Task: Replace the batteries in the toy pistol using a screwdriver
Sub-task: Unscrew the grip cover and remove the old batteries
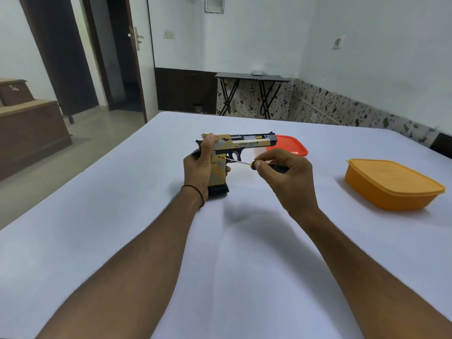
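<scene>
Presently the toy pistol (244,143) is held upright over the far middle of the table (122,216), muzzle toward the right edge; the left hand (198,167) is wrapped round the rear of the grip, thumb up by the slide; the right hand (286,172) pinches the dark handle of the screwdriver (238,161) between thumb and fingers, its tip set against a small screw high on the grip panel.

Handling, as judged: the pistol appears a light, rigid plastic shell with a smooth printed finish, so likely to twist under the driver's push; best held firmly by the grip, as now, with the butt braced on the table; the thin shaft may slip off the screw and mark the panel; the screw, once loose, is small and easily lost.

Not established: whether the butt touches the cloth; whether the tip is properly seated, the screw head being too small to read; the outline of the battery cover, partly hidden by the left palm; any batteries, none being visible; the contents of the orange container (391,187) near the right edge; the red lid (288,145), partly hidden behind the muzzle.
</scene>
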